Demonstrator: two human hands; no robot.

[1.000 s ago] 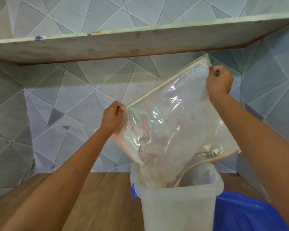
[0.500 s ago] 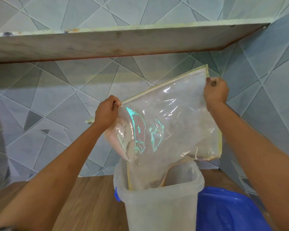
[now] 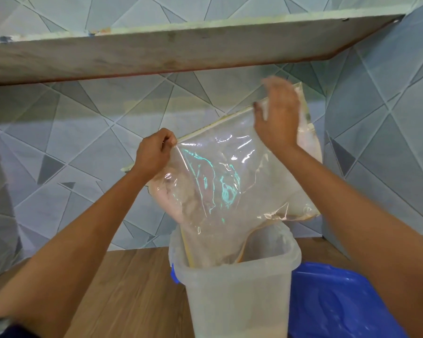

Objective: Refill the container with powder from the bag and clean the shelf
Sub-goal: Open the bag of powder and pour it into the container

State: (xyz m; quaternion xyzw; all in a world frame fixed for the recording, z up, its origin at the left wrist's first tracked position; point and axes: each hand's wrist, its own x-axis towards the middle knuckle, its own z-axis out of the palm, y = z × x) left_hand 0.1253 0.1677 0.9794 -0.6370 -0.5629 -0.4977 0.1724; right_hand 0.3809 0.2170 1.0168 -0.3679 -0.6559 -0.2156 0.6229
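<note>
A clear plastic bag point(image 3: 230, 186) with a yellow zip edge hangs upside down, its mouth inside the translucent container point(image 3: 237, 289). Pale powder clings in the bag's lower left bulge point(image 3: 167, 198), and a pale layer lies at the container's bottom. My left hand point(image 3: 155, 152) pinches the bag's raised edge at its left end. My right hand point(image 3: 277, 118), blurred, lies against the bag's upper right part with its fingers fairly straight and not curled round the corner.
The container stands on a wooden shelf board point(image 3: 132, 289), with a blue plastic piece point(image 3: 340, 303) beside it on the right and a blue clip point(image 3: 175, 276) on its left side. A shelf point(image 3: 181, 45) runs overhead. Tiled walls close the back and right.
My right hand has let go of the bag's top right corner and now moves flat against the bag. The bag's right side has sagged; my left hand keeps its pinch.
</note>
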